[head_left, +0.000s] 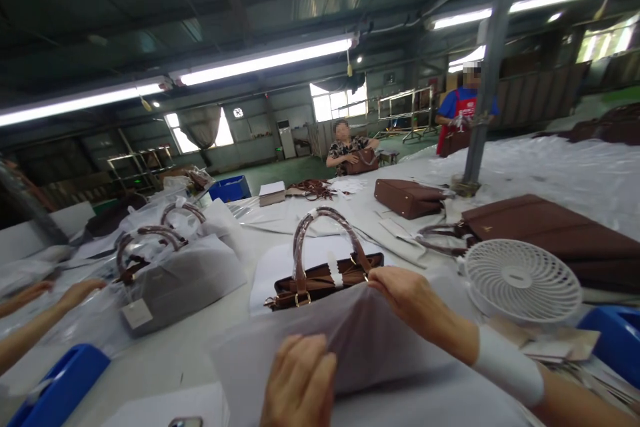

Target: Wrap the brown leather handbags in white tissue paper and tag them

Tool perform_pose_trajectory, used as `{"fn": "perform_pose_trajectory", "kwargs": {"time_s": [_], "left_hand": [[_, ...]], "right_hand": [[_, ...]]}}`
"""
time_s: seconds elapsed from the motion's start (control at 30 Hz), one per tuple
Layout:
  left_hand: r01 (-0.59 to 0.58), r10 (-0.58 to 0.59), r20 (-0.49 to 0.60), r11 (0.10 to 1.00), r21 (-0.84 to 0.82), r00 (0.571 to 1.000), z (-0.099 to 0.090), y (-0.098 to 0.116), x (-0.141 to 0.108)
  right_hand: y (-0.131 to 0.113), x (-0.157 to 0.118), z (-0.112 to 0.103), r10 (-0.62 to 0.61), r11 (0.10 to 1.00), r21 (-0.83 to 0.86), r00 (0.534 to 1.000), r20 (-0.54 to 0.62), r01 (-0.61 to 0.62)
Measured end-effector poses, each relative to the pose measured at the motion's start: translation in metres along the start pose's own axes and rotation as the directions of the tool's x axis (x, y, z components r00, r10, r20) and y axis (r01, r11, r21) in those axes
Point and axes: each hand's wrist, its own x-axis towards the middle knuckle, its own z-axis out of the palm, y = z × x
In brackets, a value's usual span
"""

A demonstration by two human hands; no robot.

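While the left hand (300, 380) curls, the right hand (407, 297) pinches paper (390, 347).

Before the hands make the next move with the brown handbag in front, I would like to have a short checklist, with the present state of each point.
1. Right hand pinches the upper edge of the thin white sheet: ok.
2. Left hand has hold of the sheet: cannot tell; its fingers are curled in front of it.
3. Sheet covers the front of the handbag: ok.
4. Sheet lies smooth: not ok; creases run down from the right hand.
5. Handle stands up above the sheet: ok.
6. Co-worker's hand is apart from this handbag: ok.
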Motion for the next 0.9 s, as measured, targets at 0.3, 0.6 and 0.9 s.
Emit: {"fn": "perform_pose_trajectory", "kwargs": {"time_s": [0.3, 0.6, 0.9], "left_hand": [[-0.139, 0.031, 0.345, 0.946, 0.293, 0.938, 0.077, -0.011, 0.029], [-0.164, 0.033, 0.394, 0.938, 0.306, 0.919, 0.079, -0.02, 0.03], [-0.176, 0.06, 0.353, 0.935, 0.308, 0.934, 0.087, -0.024, 0.017]], "right_hand": [[0.011, 0.016, 0.018, -0.059, 0.99, -0.131, 0.998, -0.013, 0.056], [0.012, -0.021, -0.004, -0.052, 0.994, -0.091, 0.997, 0.064, 0.058], [0.069, -0.138, -0.027, 0.536, 0.835, -0.12, 0.843, -0.045, -0.538]]}}
